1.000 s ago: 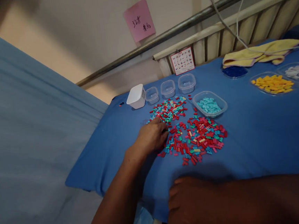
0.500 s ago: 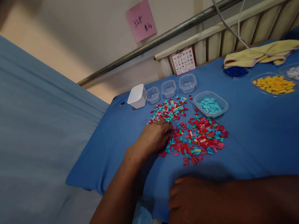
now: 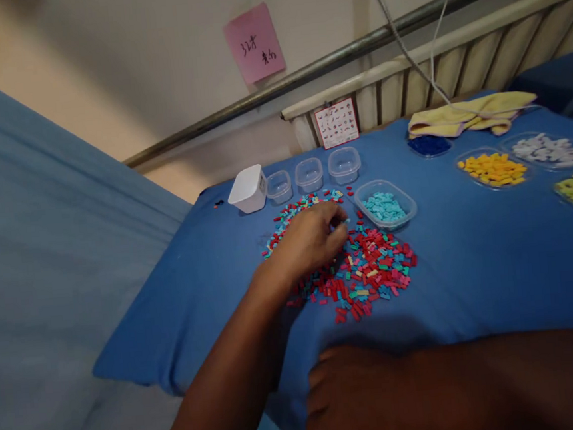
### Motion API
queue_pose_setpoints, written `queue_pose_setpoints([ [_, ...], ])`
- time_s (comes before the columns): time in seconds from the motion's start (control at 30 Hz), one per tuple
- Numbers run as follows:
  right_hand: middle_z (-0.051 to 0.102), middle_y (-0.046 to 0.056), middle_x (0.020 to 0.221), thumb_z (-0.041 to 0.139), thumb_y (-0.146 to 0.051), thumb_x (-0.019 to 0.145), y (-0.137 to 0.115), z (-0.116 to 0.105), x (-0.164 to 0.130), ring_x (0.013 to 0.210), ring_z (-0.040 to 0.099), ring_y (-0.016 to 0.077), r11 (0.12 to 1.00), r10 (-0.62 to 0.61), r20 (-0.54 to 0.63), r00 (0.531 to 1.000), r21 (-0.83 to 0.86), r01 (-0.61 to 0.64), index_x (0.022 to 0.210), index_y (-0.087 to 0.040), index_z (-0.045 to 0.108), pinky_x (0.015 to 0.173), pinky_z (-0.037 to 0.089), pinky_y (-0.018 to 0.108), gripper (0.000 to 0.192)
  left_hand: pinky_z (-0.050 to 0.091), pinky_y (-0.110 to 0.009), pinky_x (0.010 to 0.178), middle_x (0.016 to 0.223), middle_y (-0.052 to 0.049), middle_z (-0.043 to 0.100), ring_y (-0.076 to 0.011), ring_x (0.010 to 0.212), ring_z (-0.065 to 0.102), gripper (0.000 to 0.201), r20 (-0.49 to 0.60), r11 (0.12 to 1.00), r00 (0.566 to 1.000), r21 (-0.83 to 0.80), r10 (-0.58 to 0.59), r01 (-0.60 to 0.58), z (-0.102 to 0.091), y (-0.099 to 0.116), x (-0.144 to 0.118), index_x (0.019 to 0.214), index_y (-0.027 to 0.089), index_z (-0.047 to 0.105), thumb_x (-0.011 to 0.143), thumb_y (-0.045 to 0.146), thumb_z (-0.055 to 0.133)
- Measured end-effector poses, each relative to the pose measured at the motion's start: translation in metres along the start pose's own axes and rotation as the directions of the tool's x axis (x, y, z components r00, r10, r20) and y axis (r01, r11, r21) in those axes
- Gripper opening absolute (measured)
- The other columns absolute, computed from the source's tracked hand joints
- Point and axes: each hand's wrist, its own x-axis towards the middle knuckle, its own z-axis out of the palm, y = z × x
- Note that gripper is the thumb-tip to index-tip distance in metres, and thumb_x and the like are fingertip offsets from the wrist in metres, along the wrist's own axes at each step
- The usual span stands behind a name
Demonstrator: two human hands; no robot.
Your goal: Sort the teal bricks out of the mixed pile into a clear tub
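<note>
My left hand [image 3: 313, 239] is sliding further over the mixed brick pile [image 3: 366, 268] toward the teal tub [image 3: 384, 205], fingers curled together; can't tell if they're pinching anything.

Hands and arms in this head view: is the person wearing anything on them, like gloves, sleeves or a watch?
Nothing shows. The left hand and right hand are bare, with no gloves. Both forearms are uncovered as far as the picture reaches: no sleeves, no watch, no bracelet, no markings. Rings cannot be made out on the fingers; the lower picture is dim.
</note>
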Motion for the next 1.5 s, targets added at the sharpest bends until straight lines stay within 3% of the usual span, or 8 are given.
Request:
queue_pose_setpoints([
  [0.13, 0.082, -0.004, 0.096, 0.069, -0.053, 0.11, -0.001, -0.004, -0.002, 0.093, 0.069, 0.0212, 0.999, -0.003, 0.051, 0.999, -0.052, 0.005, 0.099, -0.028, 0.079, 0.075, 0.043, 0.038, 0.028, 0.058, -0.039, 0.096, 0.11, -0.008, 0.081, -0.0224, 0.096, 0.073, 0.017, -0.01, 0.991, 0.994, -0.076, 0.105, -0.106, 0.011, 0.028, 0.033, 0.113, 0.018, 0.078, 0.103, 0.02, 0.064],
  [0.27, 0.082, -0.004, 0.095, 0.068, -0.053, 0.111, -0.002, -0.006, -0.001, 0.095, 0.07, 0.0217, 0.998, 0.012, 0.06, 0.998, -0.069, -0.008, 0.099, -0.029, 0.079, 0.075, 0.041, 0.04, 0.029, 0.059, -0.041, 0.102, 0.123, -0.009, 0.082, -0.0236, 0.106, 0.074, 0.023, -0.006, 0.976, 0.989, -0.159, 0.151, -0.15, 0.012, 0.029, 0.045, 0.124, 0.019, 0.079, 0.107, 0.024, 0.065],
  [0.37, 0.082, -0.004, 0.092, 0.068, -0.055, 0.11, -0.001, -0.002, 0.001, 0.089, 0.07, 0.0209, 0.999, -0.006, 0.048, 0.999, -0.044, 0.008, 0.097, -0.027, 0.078, 0.072, 0.042, 0.039, 0.032, 0.058, -0.039, 0.103, 0.125, -0.008, 0.082, -0.0227, 0.109, 0.075, 0.023, -0.068, 0.978, 0.994, -0.184, 0.082, -0.094, -0.001, 0.008, 0.033, 0.122, 0.019, 0.081, 0.108, 0.027, 0.065],
  [0.57, 0.08, -0.004, 0.086, 0.072, -0.053, 0.106, -0.002, 0.006, 0.004, 0.077, 0.065, 0.0202, 0.995, -0.006, 0.029, 1.0, -0.099, 0.009, 0.088, -0.027, 0.075, 0.064, 0.037, 0.039, 0.032, 0.055, -0.032, 0.081, 0.097, -0.004, 0.081, -0.0197, 0.086, 0.072, 0.023, -0.144, 0.981, 0.971, -0.057, -0.192, 0.186, -0.033, -0.054, -0.021, 0.106, 0.019, 0.083, 0.102, 0.031, 0.065],
  [0.77, 0.083, -0.005, 0.095, 0.077, -0.045, 0.104, -0.007, -0.006, -0.001, 0.082, 0.066, 0.0186, 0.996, 0.001, 0.049, 0.999, -0.088, 0.003, 0.093, -0.026, 0.077, 0.07, 0.041, 0.039, 0.022, 0.057, -0.033, 0.088, 0.106, -0.006, 0.082, -0.0226, 0.094, 0.074, 0.024, -0.052, 0.963, 0.967, 0.092, -0.248, 0.252, -0.017, -0.083, -0.056, 0.107, 0.022, 0.086, 0.1, 0.029, 0.064],
  [0.93, 0.082, -0.007, 0.093, 0.078, -0.047, 0.103, -0.007, -0.003, 0.0, 0.083, 0.068, 0.0175, 0.994, 0.015, 0.031, 0.999, -0.107, -0.012, 0.092, -0.028, 0.078, 0.071, 0.042, 0.038, 0.022, 0.058, -0.035, 0.097, 0.115, -0.007, 0.082, -0.0241, 0.102, 0.076, 0.032, 0.02, 0.965, 0.98, 0.179, -0.2, 0.193, -0.002, -0.076, -0.052, 0.116, 0.024, 0.086, 0.1, 0.018, 0.059],
  [1.13, 0.081, -0.006, 0.087, 0.076, -0.05, 0.104, -0.004, 0.005, 0.002, 0.078, 0.068, 0.0185, 0.993, -0.002, 0.031, 1.0, -0.116, 0.005, 0.088, -0.029, 0.077, 0.066, 0.039, 0.039, 0.027, 0.056, -0.038, 0.101, 0.126, -0.013, 0.08, -0.0292, 0.115, 0.075, 0.038, 0.144, 0.931, 0.973, 0.344, -0.178, 0.119, -0.001, -0.063, -0.036, 0.123, 0.019, 0.085, 0.099, 0.011, 0.057],
  [1.5, 0.082, -0.004, 0.096, 0.072, -0.049, 0.108, -0.008, -0.004, -0.002, 0.085, 0.067, 0.0195, 0.995, 0.008, 0.043, 0.999, -0.096, -0.004, 0.095, -0.026, 0.076, 0.073, 0.042, 0.038, 0.027, 0.051, -0.035, 0.08, 0.111, -0.013, 0.078, -0.0286, 0.098, 0.073, 0.018, 0.203, 0.886, 0.958, 0.453, -0.204, 0.093, 0.002, -0.042, -0.034, 0.103, 0.018, 0.078, 0.095, 0.016, 0.062],
])
